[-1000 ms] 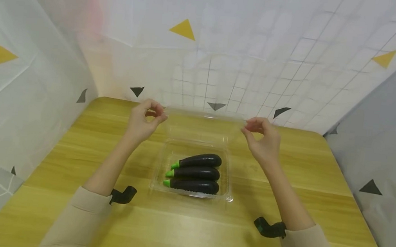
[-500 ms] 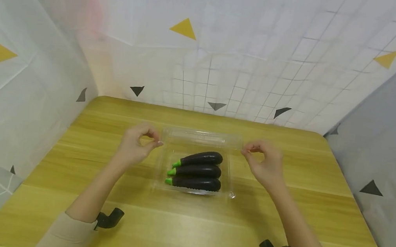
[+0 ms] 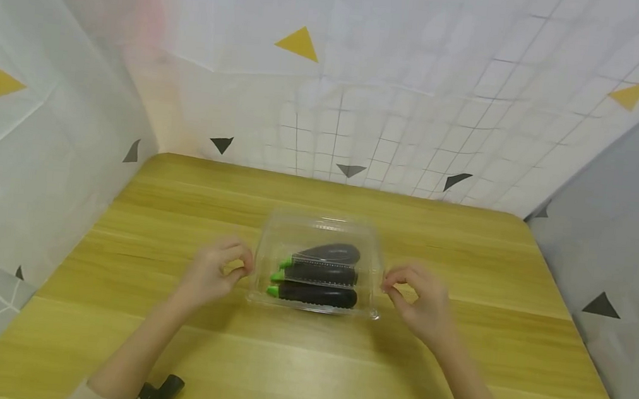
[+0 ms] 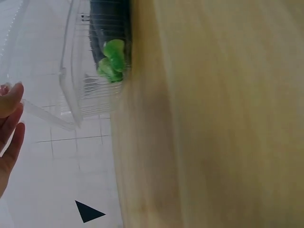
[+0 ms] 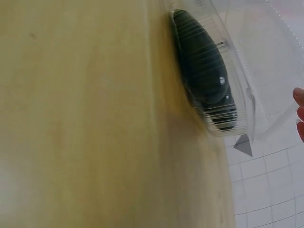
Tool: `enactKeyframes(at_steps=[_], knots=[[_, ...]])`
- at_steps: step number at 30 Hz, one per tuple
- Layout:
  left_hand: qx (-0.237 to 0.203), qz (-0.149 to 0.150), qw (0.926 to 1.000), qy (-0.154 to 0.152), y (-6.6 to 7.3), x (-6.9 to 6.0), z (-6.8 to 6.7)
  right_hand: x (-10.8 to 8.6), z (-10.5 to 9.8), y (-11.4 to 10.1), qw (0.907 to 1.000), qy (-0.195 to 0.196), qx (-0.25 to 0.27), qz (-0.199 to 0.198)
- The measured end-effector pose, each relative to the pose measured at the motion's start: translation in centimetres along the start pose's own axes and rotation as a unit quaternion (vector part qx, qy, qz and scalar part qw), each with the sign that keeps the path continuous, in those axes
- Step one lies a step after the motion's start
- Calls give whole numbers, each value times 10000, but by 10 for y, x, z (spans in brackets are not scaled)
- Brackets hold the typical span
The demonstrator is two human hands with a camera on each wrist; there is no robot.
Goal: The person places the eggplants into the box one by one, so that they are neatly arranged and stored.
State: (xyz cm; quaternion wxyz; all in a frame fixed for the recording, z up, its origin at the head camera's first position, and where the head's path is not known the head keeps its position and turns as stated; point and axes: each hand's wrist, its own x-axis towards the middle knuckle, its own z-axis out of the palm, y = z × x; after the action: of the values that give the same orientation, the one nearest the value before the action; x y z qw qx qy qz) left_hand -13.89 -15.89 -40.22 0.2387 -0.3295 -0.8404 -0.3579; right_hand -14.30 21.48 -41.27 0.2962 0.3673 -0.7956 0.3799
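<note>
A clear plastic clamshell container (image 3: 258,298) holds three dark eggplants (image 3: 317,295) with green stems, lying side by side. Its hinged lid (image 3: 325,223) slopes over them, raised at the front. My left hand (image 3: 215,274) pinches the lid's left front corner between thumb and fingertips. At the opposite corner my right hand (image 3: 419,302) pinches the lid the same way. In the left wrist view, the fingers (image 4: 14,102) are at the lid's edge, above the base and apart from it. Only fingertips (image 5: 299,97) show in the right wrist view, beside the lid's edge.
The container sits mid-table on a wood-grain tabletop (image 3: 304,369). A white patterned sheet (image 3: 366,51) hangs behind the table's back edge, with more sheets at both sides. Black wrist mounts (image 3: 162,393) sit on the forearms.
Both hands have swung the lid from standing up at the back, forward and down over the eggplants. The forearms have drawn back toward me. The eggplants have stayed in place.
</note>
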Motion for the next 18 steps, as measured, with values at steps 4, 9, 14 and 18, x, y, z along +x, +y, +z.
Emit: enactKeyframes(at_steps=[4, 9, 14, 18], knots=[[390, 216, 9990, -94, -1, -10, 4, -13, 5, -3, 9999, -82, -135, -12], [784, 474, 9956, -210, -2, -22, 9, -26, 10, -4, 9990, -81, -394, -215], [975, 607, 9930, -265, -1, -30, 12, -33, 14, -4, 9969, 42, -600, -513], [1030, 662, 9921, -275, 0, -33, 13, -38, 16, -4, 9961, 52, -669, -581]])
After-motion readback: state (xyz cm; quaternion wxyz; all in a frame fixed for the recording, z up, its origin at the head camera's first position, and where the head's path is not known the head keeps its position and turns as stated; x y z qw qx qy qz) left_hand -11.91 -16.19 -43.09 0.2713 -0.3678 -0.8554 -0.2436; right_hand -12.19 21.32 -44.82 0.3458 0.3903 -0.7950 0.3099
